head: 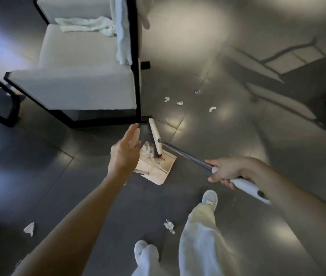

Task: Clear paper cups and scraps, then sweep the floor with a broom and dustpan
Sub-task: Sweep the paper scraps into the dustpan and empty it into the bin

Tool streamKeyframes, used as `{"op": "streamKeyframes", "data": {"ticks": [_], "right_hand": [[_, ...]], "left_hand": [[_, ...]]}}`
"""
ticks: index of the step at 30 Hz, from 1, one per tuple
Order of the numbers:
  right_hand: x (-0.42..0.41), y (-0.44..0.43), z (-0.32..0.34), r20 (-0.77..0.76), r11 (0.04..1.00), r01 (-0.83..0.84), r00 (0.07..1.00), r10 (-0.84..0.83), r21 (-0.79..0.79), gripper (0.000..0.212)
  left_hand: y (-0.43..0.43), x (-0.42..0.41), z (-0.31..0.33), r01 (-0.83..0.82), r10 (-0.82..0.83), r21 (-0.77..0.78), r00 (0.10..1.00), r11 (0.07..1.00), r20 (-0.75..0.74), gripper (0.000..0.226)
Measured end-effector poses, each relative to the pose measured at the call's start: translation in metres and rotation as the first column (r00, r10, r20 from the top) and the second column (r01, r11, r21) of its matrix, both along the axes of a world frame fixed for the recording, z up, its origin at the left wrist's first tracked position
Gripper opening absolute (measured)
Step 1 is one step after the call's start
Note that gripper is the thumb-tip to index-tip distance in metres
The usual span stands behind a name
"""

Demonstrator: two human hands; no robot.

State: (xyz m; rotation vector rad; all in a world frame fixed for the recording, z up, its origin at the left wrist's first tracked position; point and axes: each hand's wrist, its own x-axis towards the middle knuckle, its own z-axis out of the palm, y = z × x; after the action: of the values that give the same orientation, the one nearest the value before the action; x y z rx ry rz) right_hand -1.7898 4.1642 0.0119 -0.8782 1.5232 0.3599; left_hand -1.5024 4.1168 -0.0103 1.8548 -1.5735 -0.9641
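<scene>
Broom (182,152) rests in dustpan (164,173) just before the chair (82,66); scraps (212,109) lie farther right.

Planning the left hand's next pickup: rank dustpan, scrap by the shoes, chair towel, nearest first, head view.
1. dustpan, just beside the left hand.
2. scrap, down by the shoes.
3. towel, far back on the chair seat.

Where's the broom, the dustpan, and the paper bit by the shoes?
broom (155,135): head view, on its cream head bar.
dustpan (156,176): head view, on its cream tray.
paper scrap (169,226): head view, on its crumpled middle.
</scene>
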Motion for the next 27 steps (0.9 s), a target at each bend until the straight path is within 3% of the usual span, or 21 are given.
{"op": "streamKeyframes", "data": {"ticks": [11, 21, 27], "right_hand": [[-0.213, -0.148, 0.017, -0.027, 0.996, 0.058, 0.998, -0.060, -0.062, 0.059], [-0.320, -0.292, 0.010, -0.021, 0.978, 0.191, 0.981, -0.194, -0.079, 0.065], [-0.366, -0.377, 0.002, -0.086, 0.987, 0.099, 0.990, -0.110, -0.124, 0.056]], "left_hand": [[-0.129, -0.205, 0.003, -0.116, 0.116, -0.054, 0.993, 0.992, -0.005, 0.047], [-0.238, -0.311, -0.017, -0.141, 0.143, 0.028, 0.988, 0.990, -0.060, 0.049], [-0.303, -0.362, -0.017, -0.136, 0.135, 0.026, 0.991, 0.990, 0.013, 0.045]]}}
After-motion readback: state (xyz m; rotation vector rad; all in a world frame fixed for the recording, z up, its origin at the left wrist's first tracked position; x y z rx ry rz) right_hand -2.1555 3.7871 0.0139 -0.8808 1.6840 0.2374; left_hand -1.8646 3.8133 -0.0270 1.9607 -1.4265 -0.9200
